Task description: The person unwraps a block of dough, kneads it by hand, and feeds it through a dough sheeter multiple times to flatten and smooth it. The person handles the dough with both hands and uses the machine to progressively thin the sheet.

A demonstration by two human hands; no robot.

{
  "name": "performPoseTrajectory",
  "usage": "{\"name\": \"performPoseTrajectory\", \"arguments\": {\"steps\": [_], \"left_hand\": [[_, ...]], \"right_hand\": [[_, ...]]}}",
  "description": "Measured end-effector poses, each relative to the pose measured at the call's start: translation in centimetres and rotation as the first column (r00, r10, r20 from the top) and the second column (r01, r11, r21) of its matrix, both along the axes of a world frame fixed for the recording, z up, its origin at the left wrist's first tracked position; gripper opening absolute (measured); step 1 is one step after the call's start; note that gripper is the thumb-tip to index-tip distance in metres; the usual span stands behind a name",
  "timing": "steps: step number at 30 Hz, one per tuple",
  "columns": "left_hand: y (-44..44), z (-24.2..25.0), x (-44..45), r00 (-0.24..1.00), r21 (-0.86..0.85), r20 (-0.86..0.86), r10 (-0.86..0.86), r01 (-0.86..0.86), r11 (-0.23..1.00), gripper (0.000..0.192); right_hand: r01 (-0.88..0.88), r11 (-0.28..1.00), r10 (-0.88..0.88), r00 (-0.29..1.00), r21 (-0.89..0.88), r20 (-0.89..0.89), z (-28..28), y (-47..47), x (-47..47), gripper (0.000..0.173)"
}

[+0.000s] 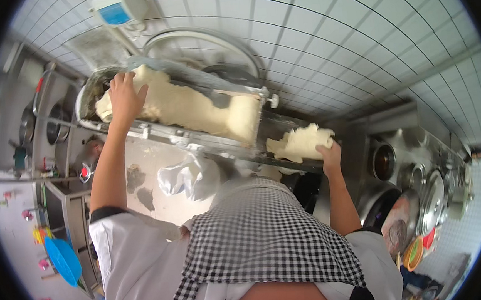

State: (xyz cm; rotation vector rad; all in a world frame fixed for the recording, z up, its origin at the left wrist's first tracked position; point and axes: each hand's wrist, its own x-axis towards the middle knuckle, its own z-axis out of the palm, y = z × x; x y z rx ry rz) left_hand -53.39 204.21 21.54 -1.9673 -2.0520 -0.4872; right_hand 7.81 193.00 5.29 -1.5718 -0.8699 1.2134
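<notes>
A long sheet of pale dough (187, 103) lies along a floury dough-rolling machine (166, 136) and bends over its roller end. My left hand (126, 97) rests palm down on the far-left part of the sheet, thumb spread from the fingers; its underside is hidden. To the right of the roller, a shorter ragged-edged piece of dough (298, 142) lies on the dark outfeed surface (278, 126). My right hand (331, 157) grips that piece at its right end, fingers curled around the edge.
A white knob (273, 101) juts from the machine beside the tiled wall (319, 27). Below stands a white plastic bag (190, 178). Metal pots (384, 161) and a large lid (432, 203) line the counter at right. Shelving (46, 117) and a blue basin (63, 260) are at left.
</notes>
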Motion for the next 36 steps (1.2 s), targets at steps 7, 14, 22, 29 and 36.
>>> {"name": "performPoseTrajectory", "arguments": {"steps": [7,14,22,29,36], "left_hand": [[-5.8,-3.6,19.5,0.582,-0.218,0.723,-0.371,0.702,0.678,0.058],[-6.1,-8.9,35.2,0.306,-0.128,0.904,-0.298,0.860,0.495,0.120],[-6.6,-1.3,37.1,-0.032,0.014,0.993,-0.117,0.989,-0.148,0.084],[-13.3,1.0,37.1,-0.159,0.097,0.972,-0.174,0.943,-0.318,0.051],[-17.4,-3.1,31.9,0.107,-0.118,0.952,0.286,0.993,0.022,0.047]], "right_hand": [[0.009,0.941,0.050,0.985,0.337,-0.165,17.3,3.1,-0.4,0.035],[0.430,0.617,-0.334,0.901,0.658,-0.276,34.7,-1.3,-0.8,0.035],[-0.388,0.360,-0.354,0.785,0.849,0.509,37.6,1.3,0.8,0.046],[0.089,0.995,-0.069,0.950,0.053,-0.305,16.2,10.7,0.5,0.033],[-0.579,0.510,0.682,0.723,-0.636,-0.112,-11.7,2.7,-1.6,0.045]]}}
